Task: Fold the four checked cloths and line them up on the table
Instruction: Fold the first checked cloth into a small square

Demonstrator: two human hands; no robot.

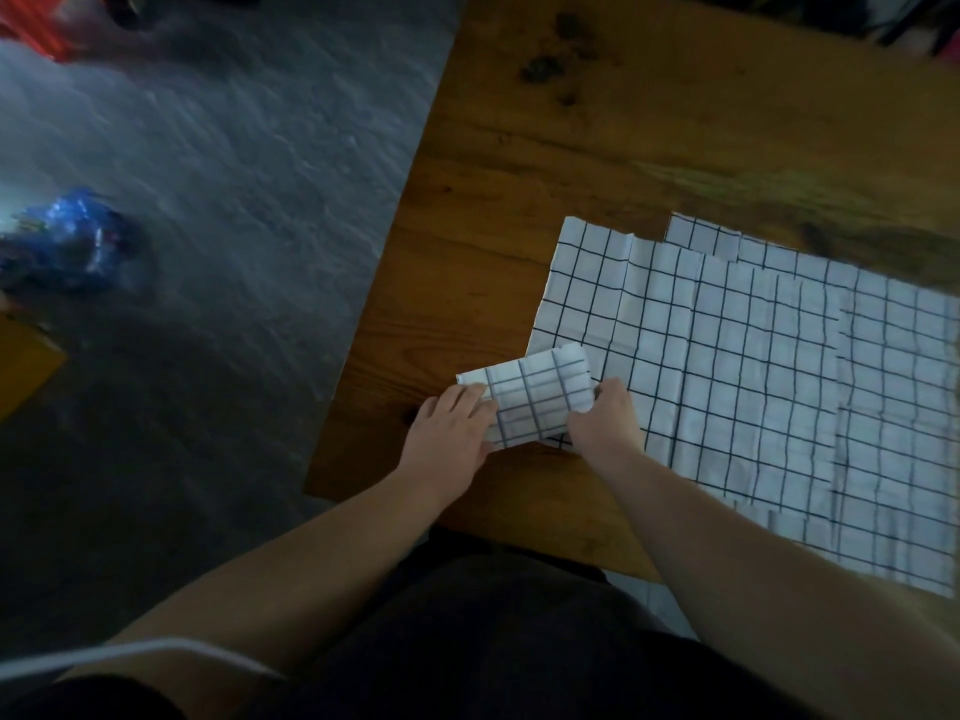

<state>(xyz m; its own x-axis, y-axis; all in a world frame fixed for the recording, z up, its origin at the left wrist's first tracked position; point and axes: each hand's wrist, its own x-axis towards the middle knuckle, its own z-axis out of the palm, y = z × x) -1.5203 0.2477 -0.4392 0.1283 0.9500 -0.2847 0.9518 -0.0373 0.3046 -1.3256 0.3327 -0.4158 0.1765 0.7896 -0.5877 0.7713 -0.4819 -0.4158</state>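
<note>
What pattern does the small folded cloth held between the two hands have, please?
White with a dark grid check, on the folded cloth, seen in the head view.

A dark, near-black fabric garment (pixel 493 641) covers the lap from 5 to 7 o'clock. Both arms are uncovered from the left hand (pixel 452 433) and right hand (pixel 605 426) back to the frame edge. A thin white curved strip (pixel 156 648), cord or hem, runs at 8 o'clock.

Folded cloth (pixel 530 402): small white bundle w/ dark grid lines, several layers thick, slightly tilted, at the near-left corner of the spread, overlapping its edge. Flat cloths (pixel 753 366): white w/ black checks, laid open & overlapping, creased, stretching right; prob. three, but edges blur, so count unsure.
</note>
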